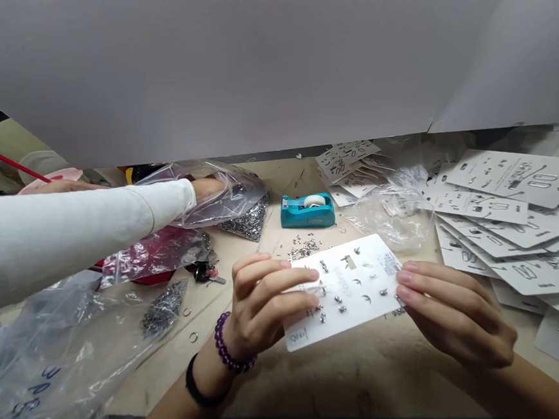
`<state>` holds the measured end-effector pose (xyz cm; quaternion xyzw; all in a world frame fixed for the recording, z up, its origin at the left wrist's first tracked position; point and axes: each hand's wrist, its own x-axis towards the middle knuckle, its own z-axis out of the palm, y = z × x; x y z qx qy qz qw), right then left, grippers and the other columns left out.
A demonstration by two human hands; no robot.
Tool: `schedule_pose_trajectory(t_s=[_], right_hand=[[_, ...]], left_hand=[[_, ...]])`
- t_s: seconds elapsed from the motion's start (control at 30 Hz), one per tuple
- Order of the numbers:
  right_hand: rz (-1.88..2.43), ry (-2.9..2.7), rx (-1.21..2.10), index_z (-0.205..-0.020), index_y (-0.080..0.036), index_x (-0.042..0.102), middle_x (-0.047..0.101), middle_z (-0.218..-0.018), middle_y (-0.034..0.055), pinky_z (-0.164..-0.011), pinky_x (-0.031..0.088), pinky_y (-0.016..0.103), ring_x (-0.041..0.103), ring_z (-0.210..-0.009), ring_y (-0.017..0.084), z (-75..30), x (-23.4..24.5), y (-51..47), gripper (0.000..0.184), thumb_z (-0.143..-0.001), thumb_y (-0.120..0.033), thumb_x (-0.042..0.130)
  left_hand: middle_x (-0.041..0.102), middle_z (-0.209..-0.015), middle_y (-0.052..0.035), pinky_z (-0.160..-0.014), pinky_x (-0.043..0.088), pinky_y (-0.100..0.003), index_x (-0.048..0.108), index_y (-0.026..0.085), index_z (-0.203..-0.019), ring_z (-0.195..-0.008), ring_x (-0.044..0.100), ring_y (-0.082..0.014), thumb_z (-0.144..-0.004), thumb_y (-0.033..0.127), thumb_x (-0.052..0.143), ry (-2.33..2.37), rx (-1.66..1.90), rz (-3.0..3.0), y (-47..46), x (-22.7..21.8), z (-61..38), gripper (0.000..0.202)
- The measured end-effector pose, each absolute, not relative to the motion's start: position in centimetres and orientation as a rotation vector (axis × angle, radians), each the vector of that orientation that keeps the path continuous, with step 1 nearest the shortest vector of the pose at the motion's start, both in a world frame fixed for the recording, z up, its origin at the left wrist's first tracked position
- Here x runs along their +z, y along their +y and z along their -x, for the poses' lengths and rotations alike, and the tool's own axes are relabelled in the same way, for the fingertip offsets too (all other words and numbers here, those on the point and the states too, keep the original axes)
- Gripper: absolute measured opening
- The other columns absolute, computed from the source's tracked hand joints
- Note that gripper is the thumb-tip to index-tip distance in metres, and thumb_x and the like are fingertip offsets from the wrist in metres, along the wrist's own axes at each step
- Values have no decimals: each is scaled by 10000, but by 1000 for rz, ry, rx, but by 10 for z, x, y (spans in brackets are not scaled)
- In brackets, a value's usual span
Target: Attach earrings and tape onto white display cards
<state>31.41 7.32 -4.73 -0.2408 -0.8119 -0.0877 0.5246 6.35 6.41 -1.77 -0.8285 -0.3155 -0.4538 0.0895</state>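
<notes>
A white earring card (365,316) is held up at a slight tilt above the table, with small silvery pieces and metal backs dotted over its face. My left hand (267,304) grips the card's left side, its fingers lying over the face. At the right edge, the fingertips of my right hand (455,312) pinch the card near a small printed label. Just behind the card, a scatter of tiny metal bits (304,246) lies on the tabletop. Beyond them stands a teal tape dispenser (307,212) with a white roll.
Overlapping finished-looking cards (518,236) fill the right side, beside crumpled clear plastic (391,213). From the left, a co-worker's white sleeve (82,231) reaches into a clear bag (230,200) of metal parts. More plastic bags (78,361) cover the left. A pale panel (268,62) spans the back.
</notes>
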Motion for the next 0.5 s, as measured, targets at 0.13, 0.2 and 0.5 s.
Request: schedule_pose_trajectory(t_s=[0.13, 0.2, 0.5], right_hand=[[638, -1999, -190, -1041, -237, 607, 652, -979, 21, -733, 572, 329, 622, -895, 203, -318, -44, 70, 314, -776, -72, 574], [648, -2040, -165, -1034, -255, 610, 651, -987, 15, -735, 573, 339, 618, -907, 208, -320, -42, 68, 310, -782, -80, 570], [641, -2041, -110, -1021, -272, 612, 650, -996, 10, -749, 568, 353, 617, -908, 202, -319, -45, 70, 278, -787, -124, 584]], left_hand=[[668, -899, -12, -856, 389, -346, 565, 208, -946, -915, 479, -169, -856, 219, 480, -947, -1332, 2524, 69, -19, -67, 124], [668, -877, 3, -870, 389, -335, 599, 236, -943, -914, 476, -165, -846, 203, 495, -932, -1225, 2564, 69, -18, -68, 146], [591, -840, -5, -916, 379, -364, 632, 304, -881, -936, 451, -178, -767, 182, 596, -933, -1171, 2491, 68, -23, -65, 170]])
